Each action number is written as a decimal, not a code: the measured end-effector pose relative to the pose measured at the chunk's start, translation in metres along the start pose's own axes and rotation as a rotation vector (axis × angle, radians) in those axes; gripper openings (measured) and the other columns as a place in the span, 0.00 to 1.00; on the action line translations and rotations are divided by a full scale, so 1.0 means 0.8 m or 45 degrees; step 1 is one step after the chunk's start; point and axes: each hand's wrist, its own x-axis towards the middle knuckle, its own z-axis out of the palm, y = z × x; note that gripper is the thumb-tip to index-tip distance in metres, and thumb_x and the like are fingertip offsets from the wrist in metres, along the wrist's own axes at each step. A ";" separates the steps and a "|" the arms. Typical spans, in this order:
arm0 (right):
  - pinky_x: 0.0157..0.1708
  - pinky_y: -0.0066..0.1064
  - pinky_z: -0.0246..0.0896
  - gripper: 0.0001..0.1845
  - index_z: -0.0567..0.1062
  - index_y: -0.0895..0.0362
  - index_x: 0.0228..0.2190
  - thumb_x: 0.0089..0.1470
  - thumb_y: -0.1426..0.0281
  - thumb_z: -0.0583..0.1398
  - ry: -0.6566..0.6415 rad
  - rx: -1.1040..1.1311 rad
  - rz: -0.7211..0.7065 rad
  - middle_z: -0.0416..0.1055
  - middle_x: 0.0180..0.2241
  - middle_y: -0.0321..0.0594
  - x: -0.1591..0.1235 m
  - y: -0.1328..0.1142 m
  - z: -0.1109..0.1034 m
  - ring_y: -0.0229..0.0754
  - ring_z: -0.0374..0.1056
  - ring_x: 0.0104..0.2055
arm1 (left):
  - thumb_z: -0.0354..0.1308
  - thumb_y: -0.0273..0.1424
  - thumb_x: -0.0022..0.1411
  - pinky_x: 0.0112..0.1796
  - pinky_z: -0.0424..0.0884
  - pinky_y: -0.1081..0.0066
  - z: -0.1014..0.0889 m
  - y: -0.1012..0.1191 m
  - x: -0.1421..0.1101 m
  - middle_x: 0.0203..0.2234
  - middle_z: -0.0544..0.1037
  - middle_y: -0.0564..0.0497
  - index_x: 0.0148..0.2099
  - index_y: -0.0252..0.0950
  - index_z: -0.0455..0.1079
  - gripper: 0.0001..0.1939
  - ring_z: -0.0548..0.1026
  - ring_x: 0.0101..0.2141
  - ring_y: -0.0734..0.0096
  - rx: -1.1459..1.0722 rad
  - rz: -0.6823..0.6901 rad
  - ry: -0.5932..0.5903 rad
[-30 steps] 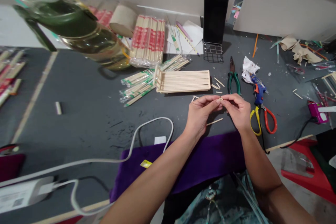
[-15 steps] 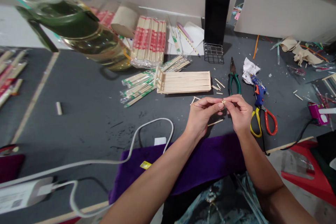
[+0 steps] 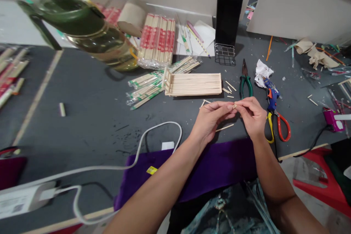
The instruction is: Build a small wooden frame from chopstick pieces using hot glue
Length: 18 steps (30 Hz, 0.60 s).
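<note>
My left hand [image 3: 212, 119] and my right hand [image 3: 252, 115] meet fingertip to fingertip, both pinching small pale wooden stick pieces [image 3: 234, 106] that are mostly covered by the fingers. Just beyond the left hand lies a little bed-shaped frame [image 3: 194, 84] built of wooden sticks, with a raised end at its left. Several short cut sticks [image 3: 229, 87] are scattered at its right end. A longer loose stick [image 3: 225, 127] rests below the fingers. Close above the right hand are green-handled pliers [image 3: 245, 82].
A blue glue gun [image 3: 272, 97] and red-and-yellow-handled pliers [image 3: 283, 128] lie right of the right hand. Wrapped chopsticks [image 3: 157, 40], a green-topped bottle [image 3: 101, 40] and a phone [image 3: 229, 11] on a wire stand are behind. A white cable [image 3: 104, 168] crosses a purple cloth [image 3: 219, 168].
Both hands have shifted slightly right, still pinching the small pieces together. The view has moved a little; the things on the table stay in place.
</note>
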 end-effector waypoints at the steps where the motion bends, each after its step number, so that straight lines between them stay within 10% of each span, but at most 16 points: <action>1: 0.38 0.33 0.70 0.06 0.83 0.50 0.34 0.58 0.70 0.64 -0.003 0.007 -0.017 0.75 0.32 0.36 0.000 0.001 0.000 0.39 0.71 0.36 | 0.79 0.32 0.38 0.33 0.78 0.78 0.000 0.000 0.000 0.25 0.83 0.48 0.31 0.31 0.81 0.16 0.80 0.27 0.75 -0.003 -0.005 0.000; 18: 0.37 0.34 0.69 0.08 0.83 0.47 0.34 0.59 0.69 0.63 -0.090 -0.048 -0.101 0.73 0.32 0.36 0.000 0.007 -0.003 0.39 0.70 0.36 | 0.78 0.28 0.44 0.27 0.77 0.81 -0.014 -0.001 0.008 0.22 0.79 0.52 0.34 0.31 0.80 0.14 0.77 0.23 0.79 -0.042 -0.243 -0.166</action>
